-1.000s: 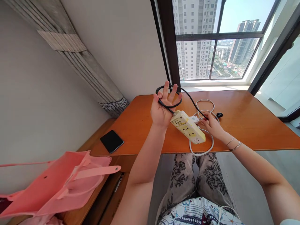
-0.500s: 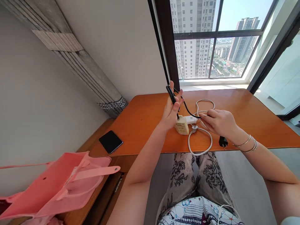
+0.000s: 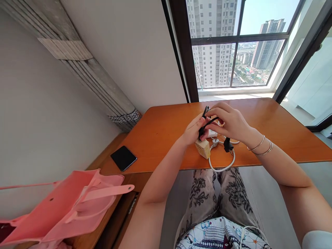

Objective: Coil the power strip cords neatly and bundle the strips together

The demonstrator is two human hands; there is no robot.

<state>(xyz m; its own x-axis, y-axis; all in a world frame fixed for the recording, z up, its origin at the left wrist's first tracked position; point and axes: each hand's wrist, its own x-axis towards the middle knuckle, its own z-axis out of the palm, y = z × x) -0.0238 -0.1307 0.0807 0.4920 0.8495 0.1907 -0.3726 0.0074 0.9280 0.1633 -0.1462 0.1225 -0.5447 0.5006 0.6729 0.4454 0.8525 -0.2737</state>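
My left hand (image 3: 194, 129) is closed around a folded bundle of black power cord (image 3: 201, 131). Fingers of my right hand (image 3: 227, 121) pinch the cord beside it, at the bundle's upper right. A black plug (image 3: 228, 145) on the cord dangles below my right hand, over a looped white cable (image 3: 220, 169). Just under my left hand sits a cream-coloured block (image 3: 203, 149), perhaps an adapter. Beside it lie a white plug (image 3: 215, 141) and a white piece (image 3: 212, 133) that my hands partly cover.
On the left of the wooden desk (image 3: 160, 138) lies a dark tablet or phone (image 3: 123, 158). A pink bag (image 3: 77, 204) rests at the lower left, beside the desk. Behind the desk is a window (image 3: 236, 62), with a grey curtain (image 3: 98, 83) at the left.
My right hand has moved up and left to meet my left hand, bringing the cord over. The black plug has shifted left and hangs over the white cable. My left hand's fingers have closed round the bundle.
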